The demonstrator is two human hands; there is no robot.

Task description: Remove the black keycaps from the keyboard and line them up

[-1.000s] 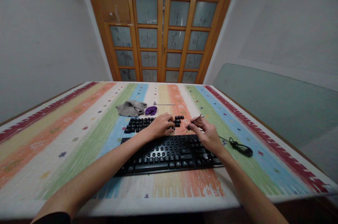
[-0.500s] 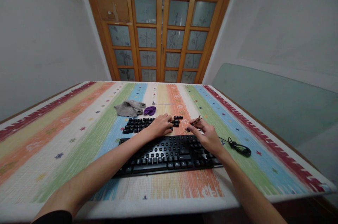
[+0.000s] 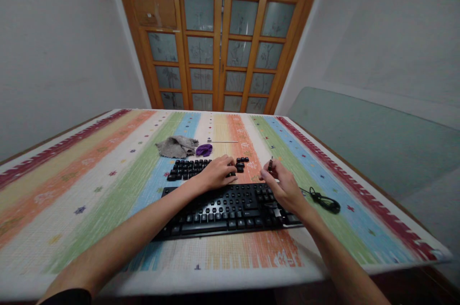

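The black keyboard (image 3: 215,226) lies in front of me, its upper rows bare of caps and its bottom keys in place. Behind it, loose black keycaps (image 3: 185,169) are laid out in rows. My left hand (image 3: 218,172) rests at the right end of these rows, with thumb and fingers around a keycap, partly hidden by the hand. Above the keyboard's right end, my right hand (image 3: 285,186) grips a small dark wire keycap puller (image 3: 270,165), held upright between thumb and fingers. No keycap shows at its tip.
A grey cloth (image 3: 177,146) and a purple cloth (image 3: 204,150) lie behind the keycaps, near a thin metal rod (image 3: 224,141). More keycaps (image 3: 241,164) sit right of my left hand. A coiled black cable (image 3: 325,201) lies right on the striped tablecloth (image 3: 108,190).
My right hand has shifted slightly right and turned the keycap puller from slanted to upright. The dark piece at its tip no longer shows. My left hand has stayed almost still.
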